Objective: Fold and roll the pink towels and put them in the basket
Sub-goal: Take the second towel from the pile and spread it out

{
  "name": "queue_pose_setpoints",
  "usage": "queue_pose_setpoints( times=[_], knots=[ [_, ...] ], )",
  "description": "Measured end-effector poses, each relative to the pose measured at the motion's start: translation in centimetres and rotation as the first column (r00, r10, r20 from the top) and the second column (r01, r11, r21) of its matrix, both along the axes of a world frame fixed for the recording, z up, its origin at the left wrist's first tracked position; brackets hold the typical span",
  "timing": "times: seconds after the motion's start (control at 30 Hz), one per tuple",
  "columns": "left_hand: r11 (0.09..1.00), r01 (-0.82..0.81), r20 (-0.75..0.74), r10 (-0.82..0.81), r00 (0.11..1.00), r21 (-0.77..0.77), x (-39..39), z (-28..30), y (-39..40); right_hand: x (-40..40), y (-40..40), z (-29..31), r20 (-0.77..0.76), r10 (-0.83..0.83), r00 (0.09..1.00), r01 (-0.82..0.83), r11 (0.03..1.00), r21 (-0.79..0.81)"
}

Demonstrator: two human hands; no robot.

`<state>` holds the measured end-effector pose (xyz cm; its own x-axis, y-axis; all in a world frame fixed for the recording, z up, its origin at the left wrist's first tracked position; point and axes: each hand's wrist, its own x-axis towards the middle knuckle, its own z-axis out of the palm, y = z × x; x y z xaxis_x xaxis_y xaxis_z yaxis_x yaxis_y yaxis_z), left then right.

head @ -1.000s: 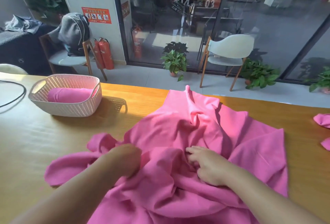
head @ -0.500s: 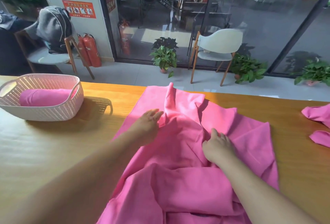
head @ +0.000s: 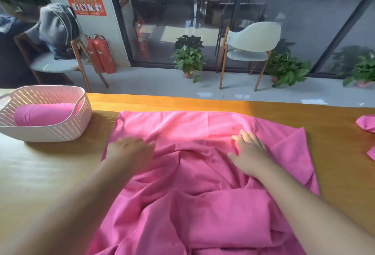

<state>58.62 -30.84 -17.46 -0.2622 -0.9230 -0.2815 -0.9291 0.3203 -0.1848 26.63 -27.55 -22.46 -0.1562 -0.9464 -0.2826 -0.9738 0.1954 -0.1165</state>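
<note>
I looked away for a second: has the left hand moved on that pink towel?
Yes. The left hand was bunched in the crumpled towel near the person; now it lies flatter, farther up the cloth, nearer the basket.

Bright daylight through glass; left hand (head: 129, 151) motion-blurred; wide-angle edge distortion.

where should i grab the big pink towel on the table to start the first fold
Probably the two far corners of the pink towel. That far edge already lies flat and straight near the table edge, while the near part is bunched. Reach over from the near side, left hand to the corner beside the basket, right hand to the far right corner, pinch each and draw it toward you.
</note>
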Motion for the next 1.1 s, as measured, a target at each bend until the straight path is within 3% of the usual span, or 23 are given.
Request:
queue_pose_setpoints(
  times=[0.07, 0.13, 0.2, 0.3, 0.4, 0.47, 0.57, 0.63, 0.7, 0.77, 0.87, 1.03, 1.1],
  knots=[
    [0.984, -0.094, -0.212, 0.061, 0.975, -0.152, -1.3, -1.1, -2.3, 1.8, -0.3, -0.3, 0.009, -0.019, 1.0, 0.02, 0.999, -0.026],
    [0.993, -0.108, -0.391, 0.082, 0.917, -0.046, -2.5, -3.0, -3.8, 3.8, -0.5, -0.9, 0.058, -0.044, 0.997, 0.044, 0.999, 0.0],
    [0.993, -0.113, -0.356, 0.113, 0.928, 0.021, -2.0, -5.8, -4.0, 5.0, -0.7, -1.7, 0.087, -0.052, 0.995, 0.053, 0.999, -0.005],
    [0.985, -0.171, -0.288, 0.163, 0.944, -0.001, 0.5, -8.0, -4.4, 4.4, -1.5, -1.8, 0.124, -0.019, 0.992, 0.022, 0.999, -0.024],
    [0.972, -0.233, -0.217, 0.234, 0.948, 0.031, 2.0, -7.2, -5.9, 3.4, -1.9, -0.4, 0.186, 0.002, 0.982, 0.001, 1.0, -0.016],
    [0.967, -0.253, -0.192, 0.25, 0.949, 0.007, 1.2, -6.2, -6.5, 3.7, -0.7, 0.7, 0.157, -0.015, 0.988, 0.03, 0.995, -0.099],
    [0.977, -0.114, -0.416, 0.03, 0.909, -0.179, -4.5, -5.0, -5.5, 3.1, 2.5, 1.6, -0.033, -0.158, 0.987, 0.144, 0.952, -0.269],
    [0.983, 0.052, -0.552, -0.143, 0.822, -0.177, -9.6, -4.3, -4.0, 1.0, 4.2, 2.4, -0.101, -0.315, 0.944, 0.292, 0.938, -0.188],
    [0.967, 0.219, -0.53, -0.255, 0.809, -0.131, -13.7, -4.4, -2.2, -1.2, 5.2, 3.2, -0.077, -0.465, 0.882, 0.464, 0.886, -0.032],
    [0.957, 0.281, -0.446, -0.282, 0.849, -0.071, -15.6, -5.1, -0.9, -3.1, 5.8, 3.4, 0.016, -0.537, 0.843, 0.536, 0.843, 0.044],
    [0.972, 0.236, -0.367, -0.223, 0.903, -0.011, -14.8, -6.3, -0.6, -5.6, 6.8, 4.2, 0.087, -0.542, 0.836, 0.545, 0.838, -0.008],
    [0.986, 0.146, -0.244, -0.124, 0.962, 0.075, -14.4, -5.2, -1.4, -11.4, 7.8, 6.9, 0.142, -0.567, 0.811, 0.584, 0.78, -0.223],
    [0.988, 0.105, -0.195, -0.082, 0.977, 0.114, -15.6, -4.2, -1.5, -13.0, 7.7, 7.1, 0.091, -0.549, 0.831, 0.556, 0.814, -0.17]
  ],
)
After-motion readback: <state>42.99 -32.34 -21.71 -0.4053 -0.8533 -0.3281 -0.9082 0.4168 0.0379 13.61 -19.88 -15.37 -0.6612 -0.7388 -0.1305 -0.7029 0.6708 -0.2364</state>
